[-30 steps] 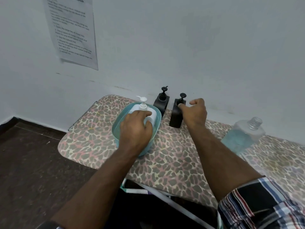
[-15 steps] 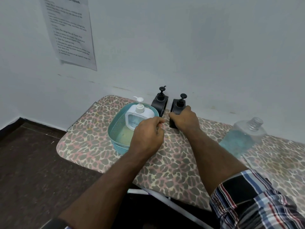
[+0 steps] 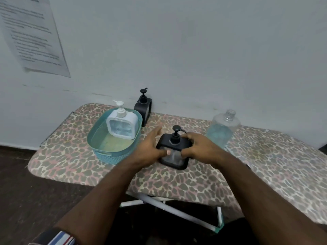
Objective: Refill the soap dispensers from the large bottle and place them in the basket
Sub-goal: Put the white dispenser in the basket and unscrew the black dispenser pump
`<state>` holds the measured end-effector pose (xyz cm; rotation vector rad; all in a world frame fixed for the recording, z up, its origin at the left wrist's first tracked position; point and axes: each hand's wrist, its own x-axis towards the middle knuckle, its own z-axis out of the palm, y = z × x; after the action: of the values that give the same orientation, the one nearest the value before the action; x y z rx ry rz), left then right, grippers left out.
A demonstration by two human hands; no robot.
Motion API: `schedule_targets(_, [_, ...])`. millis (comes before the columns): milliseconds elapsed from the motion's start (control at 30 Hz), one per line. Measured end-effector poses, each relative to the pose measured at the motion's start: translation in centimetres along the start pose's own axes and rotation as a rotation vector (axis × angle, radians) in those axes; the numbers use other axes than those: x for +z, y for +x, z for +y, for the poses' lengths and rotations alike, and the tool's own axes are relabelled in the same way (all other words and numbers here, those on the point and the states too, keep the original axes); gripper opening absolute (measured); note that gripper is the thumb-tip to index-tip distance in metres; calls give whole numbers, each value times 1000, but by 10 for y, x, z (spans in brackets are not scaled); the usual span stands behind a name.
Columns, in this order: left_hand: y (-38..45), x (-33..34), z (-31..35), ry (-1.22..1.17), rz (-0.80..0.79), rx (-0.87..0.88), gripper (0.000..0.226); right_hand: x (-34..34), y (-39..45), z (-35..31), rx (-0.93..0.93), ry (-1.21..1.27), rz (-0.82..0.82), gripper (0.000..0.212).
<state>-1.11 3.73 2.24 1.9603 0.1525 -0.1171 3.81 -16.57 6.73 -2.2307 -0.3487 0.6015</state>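
A black square soap dispenser [image 3: 174,157] with a pump top stands on the leopard-print board in front of me. My right hand [image 3: 200,147] grips its right side and shoulder. My left hand [image 3: 150,147] touches its left side, thumb on the clear front window, fingers spread. A white dispenser [image 3: 122,125] stands upright inside the teal basket [image 3: 106,154] at the left. A second black dispenser [image 3: 143,110] stands against the wall behind the basket. The large clear bottle [image 3: 223,129] of blue liquid, capped, stands to the right.
The ironing board [image 3: 194,181] with leopard-print cover runs along a grey wall. Its rounded end lies at the left, and white legs show beneath the front edge. A printed paper sheet [image 3: 31,36] hangs on the wall at upper left. Dark floor lies to the left.
My right hand pulled one black dispenser from the wall toward me, to the middle of the board. My left hand left the white dispenser in the basket and came over to the black one.
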Motion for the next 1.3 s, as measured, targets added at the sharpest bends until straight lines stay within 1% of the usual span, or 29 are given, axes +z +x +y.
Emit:
schedule_targets(67, [-4, 12, -8, -137, -50, 11, 70, -1, -10, 8, -9, 15, -8, 45])
schedule_targets(133, [-9, 21, -9, -201, -9, 42, 56, -1, -13, 15, -66, 54, 81, 40])
schedule_targets(200, [-10, 26, -7, -210, 33, 80, 52, 1, -15, 15, -127, 110, 207, 38])
schedule_targets(267, [-11, 28, -3, -185, 45, 107, 49, 5, -14, 13, -171, 107, 298, 37])
schedule_targets(400, [-11, 30, 1, -142, 26, 146, 48, 14, -15, 11, -217, 74, 373, 38])
schedule_targets(533, [-10, 29, -4, -123, 17, 149, 49, 16, -12, 10, -224, 114, 369, 41])
schedule_targets(667, [-10, 29, -6, -138, -2, 145, 51, 8, -7, 12, -242, 67, 292, 44])
schedule_targets(733, [-9, 29, -6, -136, -8, 140, 52, 2, -6, 11, -251, 56, 235, 53])
schedule_targets(833, [-8, 29, -7, -139, -12, 133, 51, -5, -9, 4, -248, 60, 147, 73])
schedule_targets(867, [-8, 29, -7, -145, -15, 132, 51, -5, -9, 0, -251, 48, 150, 77])
schedule_targets(933, [-7, 28, -10, -154, -24, 137, 51, 1, -10, -3, -248, -26, 214, 80])
schedule_targets(1000, [-6, 27, -14, -159, -37, 146, 52, 8, -10, -2, -230, -93, 302, 75])
schedule_targets(1067, [-5, 25, -15, -160, -58, 144, 55, 12, -8, 0, -211, -69, 346, 67])
schedule_targets(1167, [-2, 23, -18, -145, -71, 138, 59, 10, -7, 0, -201, 13, 305, 68])
schedule_targets(1233, [0, 23, -20, -147, -66, 131, 60, 7, -9, -1, -211, 45, 254, 75])
schedule_targets(1300, [0, 24, -20, -157, -68, 134, 59, 5, -11, -3, -228, 37, 242, 85])
